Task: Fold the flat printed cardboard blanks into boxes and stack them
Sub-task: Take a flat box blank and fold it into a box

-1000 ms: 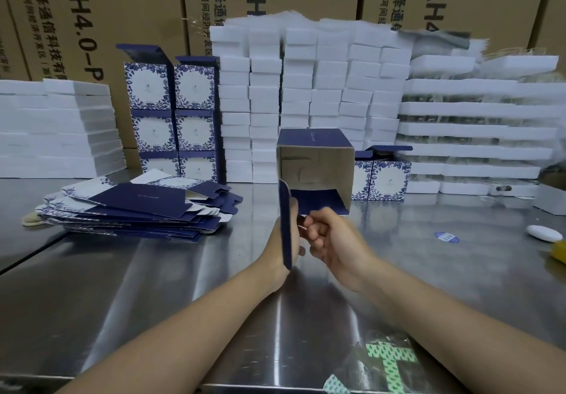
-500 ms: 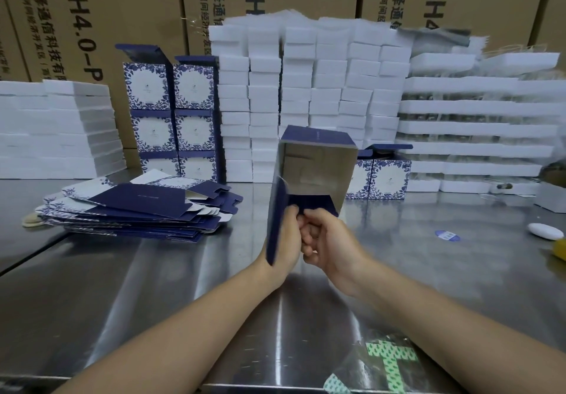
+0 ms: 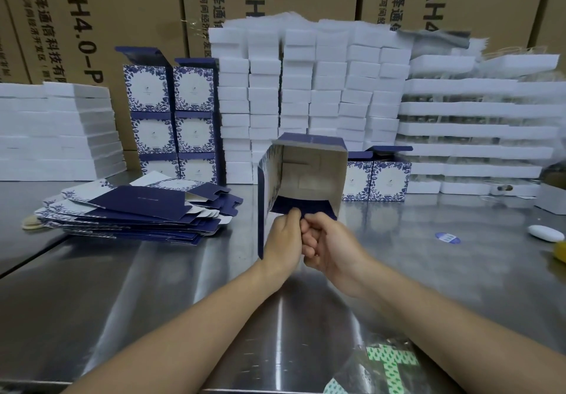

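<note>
Navy box (image 3: pixel 306 176) with blue floral print, plain grey-white inside.

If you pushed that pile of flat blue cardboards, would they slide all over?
Probably. The blanks lie loosely fanned, edges uneven, so a push would likely spread them further. The steel table looks smooth and shiny, so they may slide easily. Each sheet looks thin, so likely light and a bit bendy.
</note>
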The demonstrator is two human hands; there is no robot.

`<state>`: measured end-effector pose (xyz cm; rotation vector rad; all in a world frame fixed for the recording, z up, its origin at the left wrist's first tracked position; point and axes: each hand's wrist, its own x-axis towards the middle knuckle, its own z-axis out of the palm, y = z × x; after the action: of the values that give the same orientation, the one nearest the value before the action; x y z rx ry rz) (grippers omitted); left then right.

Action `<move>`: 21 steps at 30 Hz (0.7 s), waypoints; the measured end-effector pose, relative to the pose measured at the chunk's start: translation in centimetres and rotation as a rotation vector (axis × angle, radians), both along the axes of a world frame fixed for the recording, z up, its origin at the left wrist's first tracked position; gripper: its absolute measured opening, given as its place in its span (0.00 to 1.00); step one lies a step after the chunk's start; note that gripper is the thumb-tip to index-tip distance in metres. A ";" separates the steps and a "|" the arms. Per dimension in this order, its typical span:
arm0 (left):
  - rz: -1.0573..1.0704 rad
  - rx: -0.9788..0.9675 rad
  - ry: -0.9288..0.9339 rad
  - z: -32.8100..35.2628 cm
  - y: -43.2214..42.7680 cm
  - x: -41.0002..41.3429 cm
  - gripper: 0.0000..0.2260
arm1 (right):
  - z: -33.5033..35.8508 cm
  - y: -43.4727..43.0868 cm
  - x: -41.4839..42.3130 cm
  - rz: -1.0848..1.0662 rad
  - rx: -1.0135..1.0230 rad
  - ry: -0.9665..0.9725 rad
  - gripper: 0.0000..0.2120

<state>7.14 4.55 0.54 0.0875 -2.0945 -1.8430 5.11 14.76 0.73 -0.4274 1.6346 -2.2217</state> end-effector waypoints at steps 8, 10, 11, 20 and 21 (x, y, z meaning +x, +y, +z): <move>0.035 0.019 -0.031 -0.2 -0.5 -0.7 0.21 | -0.3 -0.1 -0.4 0.004 -0.035 -0.055 0.16; 0.020 0.114 -0.023 -0.1 -0.1 -0.7 0.23 | -0.2 0.0 -0.5 -0.009 -0.061 -0.063 0.16; 0.013 0.181 -0.004 0.0 0.1 -0.5 0.25 | -0.2 0.1 -0.5 -0.016 -0.064 -0.062 0.16; 0.153 0.142 0.002 0.4 -1.8 -1.0 0.22 | -0.3 0.0 -0.6 -0.025 -0.015 -0.025 0.17; 0.139 0.143 0.007 0.5 -1.9 -1.0 0.22 | -0.2 0.1 -0.7 -0.050 -0.019 -0.020 0.17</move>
<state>6.19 2.65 1.03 0.2548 -1.8985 -1.9024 4.40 14.89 0.48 -0.3717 1.6315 -2.2722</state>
